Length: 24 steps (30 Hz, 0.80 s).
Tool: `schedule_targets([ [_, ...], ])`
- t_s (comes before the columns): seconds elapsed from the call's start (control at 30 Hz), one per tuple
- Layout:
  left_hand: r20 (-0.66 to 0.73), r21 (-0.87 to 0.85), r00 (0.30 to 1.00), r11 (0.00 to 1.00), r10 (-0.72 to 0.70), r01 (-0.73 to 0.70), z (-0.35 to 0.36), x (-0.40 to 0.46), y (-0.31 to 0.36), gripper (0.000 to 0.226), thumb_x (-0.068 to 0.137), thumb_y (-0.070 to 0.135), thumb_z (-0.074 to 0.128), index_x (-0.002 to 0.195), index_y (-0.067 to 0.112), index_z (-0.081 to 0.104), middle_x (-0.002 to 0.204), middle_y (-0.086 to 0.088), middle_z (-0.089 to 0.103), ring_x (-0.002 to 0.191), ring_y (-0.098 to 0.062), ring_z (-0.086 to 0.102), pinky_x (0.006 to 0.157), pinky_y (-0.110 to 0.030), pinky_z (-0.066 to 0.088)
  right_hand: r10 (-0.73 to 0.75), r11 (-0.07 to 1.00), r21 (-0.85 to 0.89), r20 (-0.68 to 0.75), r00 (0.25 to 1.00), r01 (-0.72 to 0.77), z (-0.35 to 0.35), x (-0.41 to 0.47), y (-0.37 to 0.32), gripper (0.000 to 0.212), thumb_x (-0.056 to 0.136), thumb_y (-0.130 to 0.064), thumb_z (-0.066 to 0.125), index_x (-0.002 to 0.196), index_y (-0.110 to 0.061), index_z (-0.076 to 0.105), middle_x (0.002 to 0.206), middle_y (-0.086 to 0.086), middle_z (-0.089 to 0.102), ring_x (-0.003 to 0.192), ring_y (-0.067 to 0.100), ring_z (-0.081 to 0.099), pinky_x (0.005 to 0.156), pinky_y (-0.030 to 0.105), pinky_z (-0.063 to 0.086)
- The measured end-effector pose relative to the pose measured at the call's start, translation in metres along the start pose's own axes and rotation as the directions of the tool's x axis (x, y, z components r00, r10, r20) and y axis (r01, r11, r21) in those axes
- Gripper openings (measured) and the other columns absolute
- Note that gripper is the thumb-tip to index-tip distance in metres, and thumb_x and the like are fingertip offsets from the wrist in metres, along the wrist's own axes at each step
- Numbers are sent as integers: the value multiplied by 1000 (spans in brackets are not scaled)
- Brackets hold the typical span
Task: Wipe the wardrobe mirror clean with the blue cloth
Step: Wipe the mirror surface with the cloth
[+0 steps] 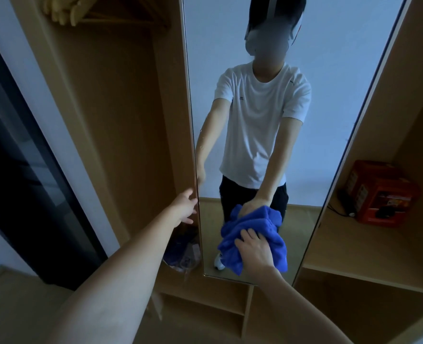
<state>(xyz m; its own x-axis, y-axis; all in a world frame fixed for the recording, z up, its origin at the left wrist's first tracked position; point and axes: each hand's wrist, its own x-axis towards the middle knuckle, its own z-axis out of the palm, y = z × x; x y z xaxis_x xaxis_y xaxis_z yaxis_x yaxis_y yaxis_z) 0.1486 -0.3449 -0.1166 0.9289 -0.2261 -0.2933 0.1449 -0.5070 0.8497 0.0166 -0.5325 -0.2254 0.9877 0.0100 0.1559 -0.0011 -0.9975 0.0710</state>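
Note:
A tall wardrobe mirror (329,70) stands in front of me and reflects a person in a white shirt. My right hand (253,248) presses a bunched blue cloth (232,256) against the lower part of the glass, fingers spread over the fabric. The cloth's reflection shows just above it. My left hand (184,207) reaches to the mirror's left edge, fingers around the wooden frame (189,135). A few droplets show on the glass near the left edge.
The open wooden wardrobe has an empty hanging bay with hangers (64,11) at left, a bag (183,254) on its floor, and a red box (379,192) on a right shelf. Low shelves (205,301) sit under the mirror. A dark door (19,170) stands at far left.

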Motion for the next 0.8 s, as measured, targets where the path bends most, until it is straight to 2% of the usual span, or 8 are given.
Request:
schedule_targets([
  [0.17, -31, -26, 1000, 1000, -3, 2, 6, -3, -2, 56, 107, 21, 40, 157, 32, 17, 155, -4, 37, 117, -22, 57, 84, -41, 60, 126, 977, 172, 27, 992, -129, -5, -1, 4, 37, 91, -25, 56, 128, -27, 57, 127, -1, 51, 124, 25, 42, 105, 36, 33],
  [0.3, -61, -36, 998, 999, -17, 15, 11, -5, -2, 53, 108, 22, 37, 157, 31, 18, 156, -5, 35, 125, -28, 53, 91, -45, 56, 293, 902, 393, -248, 923, -180, -46, 8, -4, 42, 68, -9, 70, 110, -15, 67, 100, 6, 57, 96, 33, 52, 78, 41, 43],
  [0.4, -59, -43, 998, 999, -14, 12, 15, -4, -2, 48, 107, 28, 34, 154, 32, 26, 152, -5, 42, 124, -31, 52, 86, -44, 57, 371, 874, 473, -499, 783, -112, -99, 22, 2, 41, 60, -8, 73, 101, -11, 67, 98, 9, 57, 91, 34, 50, 77, 43, 43],
  [0.47, -69, -53, 997, 999, -17, 13, 18, -4, -1, 44, 107, 27, 35, 151, 29, 33, 146, -4, 48, 122, -31, 53, 88, -46, 56, 423, 866, 494, -644, 638, -76, -137, 28, 10, 37, 62, -8, 69, 99, -13, 66, 98, 9, 56, 91, 33, 48, 78, 44, 41],
  [0.53, -80, -70, 996, 997, -40, 35, 19, -4, 1, 49, 107, 21, 37, 154, 28, 28, 150, -4, 44, 126, -30, 52, 90, -46, 55, 436, 878, 477, -757, 487, -46, -160, 27, 20, 31, 68, -9, 67, 98, -15, 68, 98, 8, 55, 90, 32, 48, 78, 43, 39],
  [0.6, -89, -81, 994, 995, -64, 57, 18, -3, 0, 54, 106, 17, 39, 156, 30, 22, 155, -4, 38, 129, -29, 51, 91, -46, 55, 381, 917, 397, -828, 411, -50, -160, 23, 29, 25, 74, -11, 68, 98, -16, 70, 98, 8, 56, 87, 31, 47, 77, 42, 38],
  [0.67, -85, -79, 995, 996, -54, 47, 18, -2, -1, 54, 106, 16, 38, 156, 32, 22, 155, -3, 38, 129, -29, 50, 92, -46, 55, 286, 956, 283, -844, 453, -77, -138, 18, 37, 26, 73, -10, 71, 98, -14, 70, 95, 10, 56, 83, 30, 47, 74, 42, 37],
  [0.8, -94, 0, 995, 999, -43, 44, 16, -1, -2, 53, 107, 20, 36, 156, 35, 21, 154, -2, 40, 125, -29, 53, 82, -42, 59, 202, 979, 153, -655, 728, -134, -51, -1, 41, 31, 65, -13, 78, 95, -13, 68, 94, 12, 56, 85, 32, 49, 72, 44, 41],
])
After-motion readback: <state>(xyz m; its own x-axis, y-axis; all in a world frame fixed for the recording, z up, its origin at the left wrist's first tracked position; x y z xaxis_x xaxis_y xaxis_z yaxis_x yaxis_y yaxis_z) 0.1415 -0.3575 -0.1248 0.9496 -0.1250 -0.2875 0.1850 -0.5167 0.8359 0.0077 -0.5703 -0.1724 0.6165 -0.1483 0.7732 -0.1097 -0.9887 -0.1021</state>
